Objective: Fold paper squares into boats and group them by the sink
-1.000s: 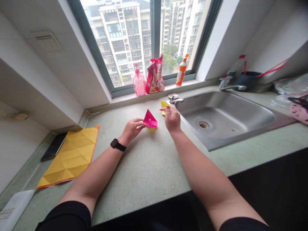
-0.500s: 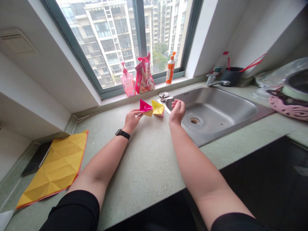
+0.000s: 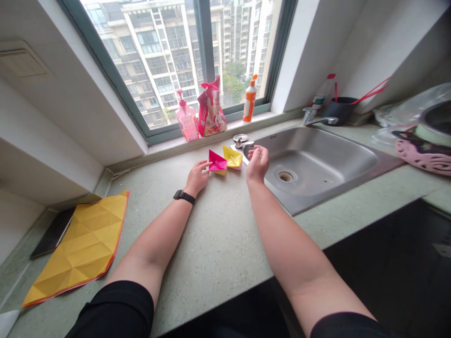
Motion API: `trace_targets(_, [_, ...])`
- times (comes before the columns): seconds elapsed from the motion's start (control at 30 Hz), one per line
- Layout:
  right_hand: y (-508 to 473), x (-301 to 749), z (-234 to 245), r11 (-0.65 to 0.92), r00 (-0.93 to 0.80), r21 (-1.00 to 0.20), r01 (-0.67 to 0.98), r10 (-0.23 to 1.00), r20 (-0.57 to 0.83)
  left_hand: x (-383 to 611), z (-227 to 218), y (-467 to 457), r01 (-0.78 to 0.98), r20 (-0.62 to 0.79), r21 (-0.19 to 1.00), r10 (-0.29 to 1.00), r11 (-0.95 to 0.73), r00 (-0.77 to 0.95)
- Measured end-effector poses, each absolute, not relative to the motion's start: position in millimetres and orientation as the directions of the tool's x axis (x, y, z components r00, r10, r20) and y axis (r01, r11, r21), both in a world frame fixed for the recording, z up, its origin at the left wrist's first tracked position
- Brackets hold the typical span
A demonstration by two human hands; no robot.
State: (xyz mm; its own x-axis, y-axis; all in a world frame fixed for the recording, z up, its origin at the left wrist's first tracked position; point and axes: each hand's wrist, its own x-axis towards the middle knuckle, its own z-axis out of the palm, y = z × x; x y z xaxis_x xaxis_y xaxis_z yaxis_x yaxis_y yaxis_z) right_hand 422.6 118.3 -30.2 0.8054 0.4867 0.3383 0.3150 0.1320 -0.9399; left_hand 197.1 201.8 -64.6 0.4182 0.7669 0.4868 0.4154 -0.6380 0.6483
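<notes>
Our left hand has its fingers loosely parted at the side of the pink paper boat away from the sink; whether a fingertip touches it, we cannot tell. Our right hand, half curled with nothing seen in it, hovers by the sink's left rim. Between the pink paper boat and the sink stands the yellow paper boat. We judge it best to let go lightly, so neither boat tips or creases. Since half a second ago, the pink paper boat has come lower and sinkward, and our left fingers have loosened.
</notes>
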Motion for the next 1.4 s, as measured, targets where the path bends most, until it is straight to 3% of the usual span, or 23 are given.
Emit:
trace_targets(0.2, [118, 411, -27, 0.238, 0.786, -0.901, 0.361, 0.442, 0.432, 185, -60, 194, 0.446, 0.524, 0.702, 0.827, -0.555, 0.205])
trace_targets(0.37, [106, 396, -14, 0.307, 0.719, -0.855, 0.418, 0.464, 0.518, 145, -36, 171, 0.445, 0.535, 0.69, 0.816, -0.571, 0.218])
trace_targets(0.57, [83, 361, 1, 0.436, 0.544, -0.747, 0.502, 0.512, 0.665, 51, 8, 128, 0.483, 0.59, 0.58, 0.747, -0.656, 0.305])
trace_targets(0.7, [62, 319, 1, 0.494, 0.319, -0.704, 0.51, 0.651, 0.689, -19, 40, 97, 0.571, 0.644, 0.497, 0.718, -0.654, 0.262])
trace_targets(0.8, [44, 285, -6, 0.574, -0.005, -0.642, 0.509, 0.748, 0.664, -64, 57, 74, 0.645, 0.672, 0.456, 0.712, -0.613, 0.202])
trace_targets(0.9, [33, 260, -17, 0.658, -0.352, -0.595, 0.461, 0.751, 0.558, -98, 62, 55, 0.705, 0.68, 0.44, 0.719, -0.556, 0.143])
trace_targets(0.97, [33, 252, -26, 0.655, -0.473, -0.605, 0.452, 0.751, 0.46, -117, 57, 41, 0.724, 0.663, 0.447, 0.738, -0.525, 0.126])
trace_targets(1.1, [44, 255, -39, 0.547, -0.497, -0.668, 0.505, 0.817, 0.293, -149, 32, 11, 0.748, 0.55, 0.42, 0.8, -0.513, 0.24])
trace_targets(1.27, [56, 268, -44, 0.457, -0.401, -0.708, 0.539, 0.878, 0.261, -176, -3, -19, 0.766, 0.32, 0.451, 0.885, -0.457, 0.34])
trace_targets(1.4, [57, 271, -46, 0.457, -0.41, -0.705, 0.542, 0.876, 0.253, -180, -17, -28, 0.767, 0.273, 0.445, 0.886, -0.462, 0.375])
